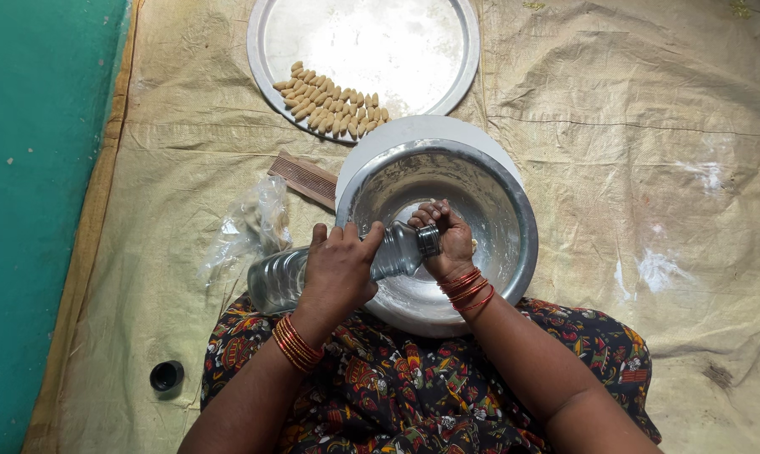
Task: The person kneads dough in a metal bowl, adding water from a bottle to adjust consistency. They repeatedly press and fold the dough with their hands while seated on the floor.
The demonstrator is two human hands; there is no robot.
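- Woven sheet (649, 126): tan, creased, spread over the floor, white powder smears on its right part; everything listed below lies on it.
- Green floor (35, 210): bare strip along the left edge of the sheet.
- Patterned cloth (380, 387): dark with red and yellow print, across the person's lap at the bottom of the view.
- Steel bowl (514, 227): round, shiny, just in front of the lap; white dusting on its inner wall; it sits on a white round board (397, 134) whose rim shows behind it.
- Steel plate (363, 42): flat, round, at the top of the view, just beyond the bowl.
- Dough pieces (329, 101): small, pale brown, oval, laid in close rows on the near left part of the plate.
- Plastic bottle (397, 252): clear, lying tilted, its base out past the bowl's left rim, its neck over the inside of the bowl.
- Plastic bag (254, 227): clear, crumpled, left of the bowl, beside the bottle's base.
- Wooden comb board (304, 178): brown, ridged, between the bag and the bowl.
- Left hand (340, 269): red bangles at the wrist; fingers wrapped over the bottle's middle, holding it.
- Right hand (449, 240): red bangles at the wrist; inside the bowl, fingers closed about the bottle's mouth end.
- Black cap (166, 376): small, round, alone on the sheet near the lower left, well apart from the bottle.
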